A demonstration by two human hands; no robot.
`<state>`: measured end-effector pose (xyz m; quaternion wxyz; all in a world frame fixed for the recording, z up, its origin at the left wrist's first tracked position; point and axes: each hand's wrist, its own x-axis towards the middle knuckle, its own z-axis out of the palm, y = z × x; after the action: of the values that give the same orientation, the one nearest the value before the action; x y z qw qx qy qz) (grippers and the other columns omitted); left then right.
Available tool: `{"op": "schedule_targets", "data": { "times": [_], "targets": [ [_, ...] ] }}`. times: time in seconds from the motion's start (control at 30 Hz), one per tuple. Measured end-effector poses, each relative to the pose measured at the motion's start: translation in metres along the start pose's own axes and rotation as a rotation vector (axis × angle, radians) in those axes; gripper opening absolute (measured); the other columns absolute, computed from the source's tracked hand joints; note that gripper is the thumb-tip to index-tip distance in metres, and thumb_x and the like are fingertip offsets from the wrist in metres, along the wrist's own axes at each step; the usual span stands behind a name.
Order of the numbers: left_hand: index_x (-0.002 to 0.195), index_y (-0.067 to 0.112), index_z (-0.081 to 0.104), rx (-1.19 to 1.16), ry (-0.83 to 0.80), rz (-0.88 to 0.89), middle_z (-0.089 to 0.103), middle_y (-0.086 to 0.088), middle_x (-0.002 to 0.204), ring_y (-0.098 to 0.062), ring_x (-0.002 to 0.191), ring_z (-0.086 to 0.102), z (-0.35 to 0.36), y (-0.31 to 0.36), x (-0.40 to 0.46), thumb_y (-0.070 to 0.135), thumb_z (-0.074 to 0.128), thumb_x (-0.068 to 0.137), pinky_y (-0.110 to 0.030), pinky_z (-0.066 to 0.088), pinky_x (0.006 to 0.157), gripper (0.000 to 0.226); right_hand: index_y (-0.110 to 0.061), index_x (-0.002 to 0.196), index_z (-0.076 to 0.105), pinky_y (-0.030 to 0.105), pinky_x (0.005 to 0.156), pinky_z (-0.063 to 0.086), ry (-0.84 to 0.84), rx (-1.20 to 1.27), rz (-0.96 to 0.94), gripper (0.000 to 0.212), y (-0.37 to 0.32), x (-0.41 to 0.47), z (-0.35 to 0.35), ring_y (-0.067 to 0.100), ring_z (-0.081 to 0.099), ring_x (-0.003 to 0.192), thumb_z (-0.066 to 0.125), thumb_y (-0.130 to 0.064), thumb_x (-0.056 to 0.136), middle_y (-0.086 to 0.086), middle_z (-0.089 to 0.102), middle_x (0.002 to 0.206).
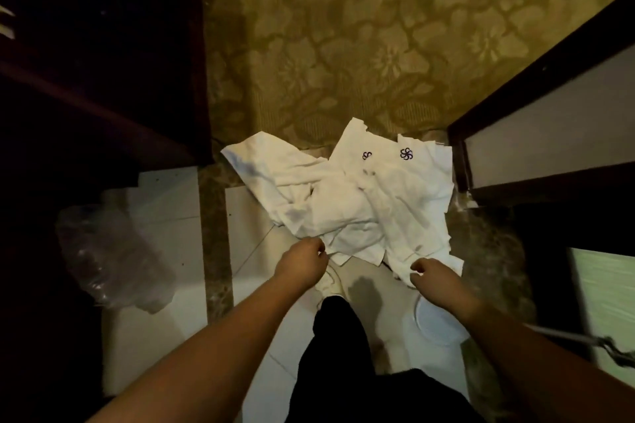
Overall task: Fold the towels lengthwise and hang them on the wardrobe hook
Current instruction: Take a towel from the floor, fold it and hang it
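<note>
Several white towels (347,203) lie crumpled in a heap on the floor, two of them showing a small dark flower emblem (406,153). My left hand (304,259) reaches down to the near left edge of the heap and pinches a towel's edge. My right hand (431,275) is at the near right corner, fingers curled round the towel edge there. The dark wardrobe (96,55) stands to the left; no hook shows in this view.
A clear plastic bag (110,257) lies on the white tiles at the left. A dark-framed door or panel (536,127) runs along the right. Patterned olive carpet (378,38) lies beyond the towels. My dark-trousered leg and white shoe (331,282) stand just behind the heap.
</note>
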<state>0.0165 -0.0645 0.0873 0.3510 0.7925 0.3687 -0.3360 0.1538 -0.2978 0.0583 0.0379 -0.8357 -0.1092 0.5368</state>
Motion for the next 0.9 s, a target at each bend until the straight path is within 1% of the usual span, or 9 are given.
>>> {"op": "schedule_targets", "data": {
  "times": [0.03, 0.07, 0.2, 0.37, 0.5, 0.6, 0.73, 0.83, 0.9],
  "targets": [
    [0.103, 0.008, 0.065, -0.005, -0.005, -0.004, 0.063, -0.009, 0.113, -0.030, 0.105, 0.060, -0.002, -0.004, 0.020, 0.025, 0.050, 0.096, -0.033, 0.045, 0.082, 0.024, -0.022, 0.083, 0.064, 0.025, 0.072, 0.039, 0.002, 0.034, -0.006, 0.011, -0.007, 0.016, 0.001, 0.027, 0.061, 0.102, 0.057, -0.021, 0.092, 0.000, 0.063, 0.090],
    [0.100, 0.006, 0.064, -0.009, -0.012, -0.009, 0.064, -0.012, 0.109, -0.031, 0.102, 0.061, -0.003, -0.008, 0.038, 0.022, 0.049, 0.096, -0.032, 0.045, 0.078, 0.023, -0.020, 0.081, 0.062, 0.026, 0.071, 0.036, -0.002, 0.072, -0.003, 0.013, -0.014, 0.031, 0.003, 0.028, 0.061, 0.103, 0.057, -0.020, 0.093, 0.001, 0.063, 0.088],
    [0.102, 0.003, 0.064, 0.015, -0.056, -0.068, 0.065, -0.015, 0.109, -0.032, 0.100, 0.060, 0.011, -0.033, 0.111, 0.020, 0.048, 0.097, -0.028, 0.037, 0.072, 0.024, -0.007, 0.123, 0.061, 0.027, 0.092, 0.038, -0.095, 0.097, 0.006, 0.031, -0.032, 0.101, 0.022, 0.029, 0.054, 0.122, 0.054, -0.024, 0.098, 0.013, 0.060, 0.133],
    [0.105, 0.005, 0.064, -0.028, -0.077, -0.106, 0.066, -0.016, 0.111, -0.032, 0.101, 0.061, 0.046, -0.048, 0.182, 0.021, 0.050, 0.097, -0.027, 0.038, 0.072, 0.023, -0.009, 0.132, 0.059, 0.029, 0.099, 0.040, -0.156, 0.112, -0.007, 0.038, -0.048, 0.182, 0.041, 0.028, 0.054, 0.124, 0.054, -0.024, 0.097, 0.012, 0.058, 0.138],
    [0.132, 0.010, 0.056, -0.091, -0.084, -0.152, 0.056, -0.012, 0.136, -0.028, 0.120, 0.055, 0.077, -0.052, 0.231, 0.024, 0.047, 0.099, -0.028, 0.041, 0.090, 0.037, -0.014, 0.133, 0.059, 0.030, 0.103, 0.040, -0.151, 0.126, -0.043, 0.044, -0.067, 0.239, 0.066, 0.026, 0.053, 0.127, 0.058, -0.032, 0.093, 0.009, 0.057, 0.141],
    [0.144, 0.009, 0.045, -0.152, -0.072, -0.190, 0.044, -0.013, 0.149, -0.029, 0.132, 0.046, 0.096, -0.058, 0.261, 0.019, 0.042, 0.102, -0.032, 0.038, 0.106, 0.043, -0.014, 0.148, 0.042, 0.036, 0.111, 0.038, -0.131, 0.254, -0.037, 0.063, -0.084, 0.270, 0.086, 0.029, 0.047, 0.135, 0.063, -0.032, 0.092, 0.010, 0.047, 0.150],
    [0.120, 0.009, 0.054, -0.340, -0.127, -0.316, 0.054, -0.020, 0.126, -0.032, 0.106, 0.054, 0.109, -0.058, 0.286, 0.012, 0.042, 0.100, -0.036, 0.047, 0.091, 0.024, -0.009, 0.147, 0.040, 0.034, 0.103, 0.040, -0.103, 0.466, 0.026, 0.065, -0.099, 0.298, 0.108, 0.030, 0.049, 0.130, 0.067, -0.031, 0.092, 0.013, 0.049, 0.146],
    [0.131, 0.004, 0.052, -0.343, -0.178, -0.310, 0.053, -0.020, 0.133, -0.036, 0.117, 0.053, 0.110, -0.065, 0.294, 0.009, 0.042, 0.100, -0.041, 0.045, 0.100, 0.033, -0.008, 0.134, 0.054, 0.035, 0.095, 0.046, -0.155, 0.382, -0.010, 0.049, -0.117, 0.303, 0.112, 0.030, 0.058, 0.117, 0.065, -0.034, 0.094, 0.013, 0.060, 0.131],
    [0.138, 0.010, 0.052, -0.426, -0.188, -0.332, 0.054, -0.015, 0.138, -0.033, 0.121, 0.054, 0.107, -0.066, 0.286, 0.007, 0.041, 0.099, -0.040, 0.046, 0.105, 0.041, -0.010, 0.134, 0.057, 0.031, 0.089, 0.044, -0.173, 0.320, -0.071, 0.041, -0.126, 0.297, 0.110, 0.029, 0.058, 0.118, 0.059, -0.030, 0.097, 0.012, 0.061, 0.133]
  ]
}}
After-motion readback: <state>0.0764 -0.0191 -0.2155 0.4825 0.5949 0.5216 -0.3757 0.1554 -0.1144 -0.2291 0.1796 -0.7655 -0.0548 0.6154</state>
